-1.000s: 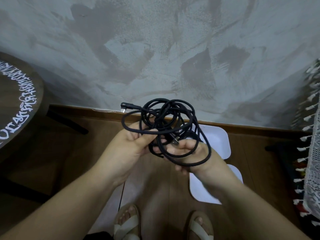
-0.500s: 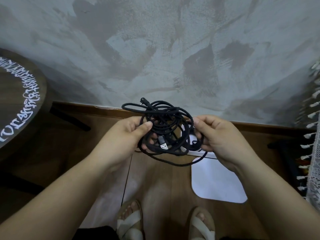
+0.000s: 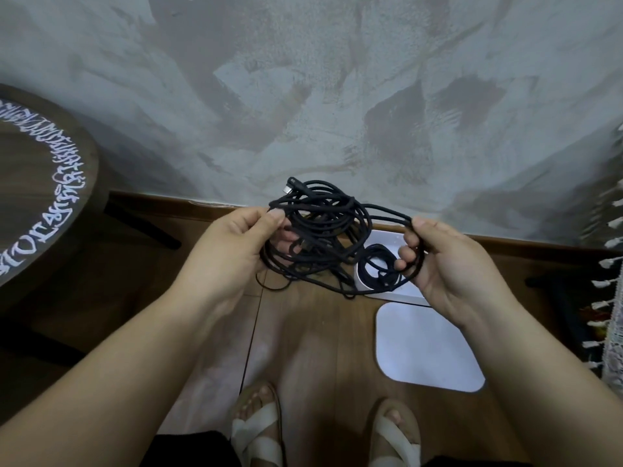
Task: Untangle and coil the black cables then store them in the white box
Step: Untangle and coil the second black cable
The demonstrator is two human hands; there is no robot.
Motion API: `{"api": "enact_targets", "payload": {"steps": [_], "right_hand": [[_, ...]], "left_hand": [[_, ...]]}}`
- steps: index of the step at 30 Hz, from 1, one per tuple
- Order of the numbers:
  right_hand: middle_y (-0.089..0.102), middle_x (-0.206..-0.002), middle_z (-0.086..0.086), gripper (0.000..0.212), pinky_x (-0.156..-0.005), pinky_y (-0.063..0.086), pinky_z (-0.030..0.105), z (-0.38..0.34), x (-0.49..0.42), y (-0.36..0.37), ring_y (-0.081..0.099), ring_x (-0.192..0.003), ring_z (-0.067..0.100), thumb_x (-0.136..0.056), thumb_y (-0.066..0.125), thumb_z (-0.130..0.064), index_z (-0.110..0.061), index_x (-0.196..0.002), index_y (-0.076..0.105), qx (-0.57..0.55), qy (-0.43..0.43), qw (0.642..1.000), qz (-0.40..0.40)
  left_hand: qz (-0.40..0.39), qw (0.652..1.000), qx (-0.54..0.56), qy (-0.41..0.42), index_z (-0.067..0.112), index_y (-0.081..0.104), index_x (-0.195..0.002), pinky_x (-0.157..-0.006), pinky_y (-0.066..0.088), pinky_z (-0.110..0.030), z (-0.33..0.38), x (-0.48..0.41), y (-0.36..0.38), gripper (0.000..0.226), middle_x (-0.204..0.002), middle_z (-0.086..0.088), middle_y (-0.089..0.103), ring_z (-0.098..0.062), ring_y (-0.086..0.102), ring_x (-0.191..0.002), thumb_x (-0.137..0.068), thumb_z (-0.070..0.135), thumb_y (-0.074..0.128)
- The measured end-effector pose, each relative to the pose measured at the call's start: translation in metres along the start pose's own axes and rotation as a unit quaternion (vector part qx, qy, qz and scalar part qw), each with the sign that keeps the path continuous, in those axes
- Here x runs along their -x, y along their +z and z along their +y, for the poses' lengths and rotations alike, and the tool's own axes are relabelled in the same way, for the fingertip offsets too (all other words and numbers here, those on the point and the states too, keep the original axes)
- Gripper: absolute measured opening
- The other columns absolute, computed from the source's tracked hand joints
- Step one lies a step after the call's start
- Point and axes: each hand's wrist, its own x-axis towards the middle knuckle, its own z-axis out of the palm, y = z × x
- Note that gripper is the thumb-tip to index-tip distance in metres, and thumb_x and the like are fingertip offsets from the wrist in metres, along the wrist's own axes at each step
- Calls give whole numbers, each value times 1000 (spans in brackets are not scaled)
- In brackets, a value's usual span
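head view: a mottled grey wall [image 3: 303, 96] fills the upper half of the frame, with a brown wooden floor [image 3: 320, 332] below it. at the left edge sits a dark round table [image 3: 37, 183] with white lettering around its rim. the left hand [image 3: 229, 254] at centre left is closed, thumb and fingers pinching the tangled black cables [image 3: 323, 237], held in the air mid-frame. the right hand [image 3: 448, 264] at centre right is curled shut around strands pulled out from the tangle's right side. behind the tangle on the floor is the white box [image 3: 387, 241], mostly hidden, and its white lid [image 3: 424, 348] lies nearer, lower right. two sandalled feet [image 3: 323, 429] show at the bottom.
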Motion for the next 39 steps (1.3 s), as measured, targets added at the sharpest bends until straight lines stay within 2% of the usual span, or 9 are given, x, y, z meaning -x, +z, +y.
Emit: {"api": "enact_targets", "payload": {"steps": [3, 9, 11, 15, 20, 25, 31, 35, 39], "right_hand": [[47, -57, 5, 24, -41, 41, 24, -5, 2, -3, 41, -44, 15, -92, 41, -11, -9, -70, 49, 67, 16, 997, -19], [56, -61, -1, 41, -46, 34, 21, 1, 1, -3, 39, -48, 12, -82, 52, -40, -3, -96, 62, 238, 30, 960, -144], [57, -59, -2, 32, -45, 36, 20, 2, 1, -2, 39, -48, 10, -82, 57, -30, 0, -92, 63, 238, 2, 961, -137], [64, -68, 3, 17, -41, 33, 17, -1, 2, -2, 37, -46, 8, -80, 59, -26, -12, -84, 68, 191, -25, 972, -133], [66, -65, -1, 13, -43, 39, 19, -2, 3, -2, 41, -45, 11, -88, 59, -15, -9, -77, 63, 275, -67, 954, -99], [67, -63, -4, 18, -52, 54, 22, 3, 3, 2, 55, -51, 7, -99, 42, -13, -9, -84, 50, 215, -65, 972, -61], [69, -72, -6, 18, -44, 39, 19, 5, 3, 5, 48, -53, 8, -99, 44, -15, -13, -83, 51, 199, -70, 976, -43], [58, -82, 9, 17, -56, 38, 27, 5, 0, -1, 44, -61, 15, -96, 50, -18, -16, -82, 58, 236, -52, 969, -54], [63, -65, -14, 19, -69, 43, 20, 2, 2, -1, 55, -67, 3, -95, 49, -15, -20, -80, 59, 327, -112, 936, -60]], "left_hand": [[-19, 999, -34, 24, 9, 61, -86, -55, 49, -24, 2, 2, -1, 15, -72, -5, 66, -14, 60, -62, -93, 15, 49], [-56, 994, -88, 41, 3, 61, -99, -73, 50, -37, 2, 4, -1, 19, -93, -18, 65, -29, 58, -83, -93, 16, 50], [-56, 992, -101, 42, 3, 62, -99, -74, 53, -36, 0, 4, -1, 19, -92, -16, 68, -28, 61, -82, -92, 17, 51], [-39, 995, -88, 37, 4, 61, -97, -47, 44, -16, 2, 4, 1, 17, -74, -2, 66, -15, 60, -65, -96, 14, 48], [-26, 996, -77, 24, 11, 61, -89, -45, 45, -19, -1, 3, 3, 17, -66, 4, 68, -11, 62, -62, -97, 13, 47], [-34, 997, -63, -2, 8, 57, -89, -42, 43, -19, -4, 1, 7, 21, -64, 3, 69, -9, 65, -57, -100, 7, 39], [-28, 999, -29, -10, 9, 57, -87, -39, 37, -17, -1, 5, 9, 23, -66, -2, 70, -16, 64, -60, -99, 3, 39], [-23, 999, -30, -4, 9, 57, -92, -41, 33, -16, 0, 7, 9, 19, -65, 1, 68, -15, 55, -64, -99, 10, 40], [-46, 996, -69, 24, 11, 56, -93, -40, 31, -14, 1, 11, 11, 11, -63, 7, 66, -4, 50, -51, -96, 9, 46]]}}
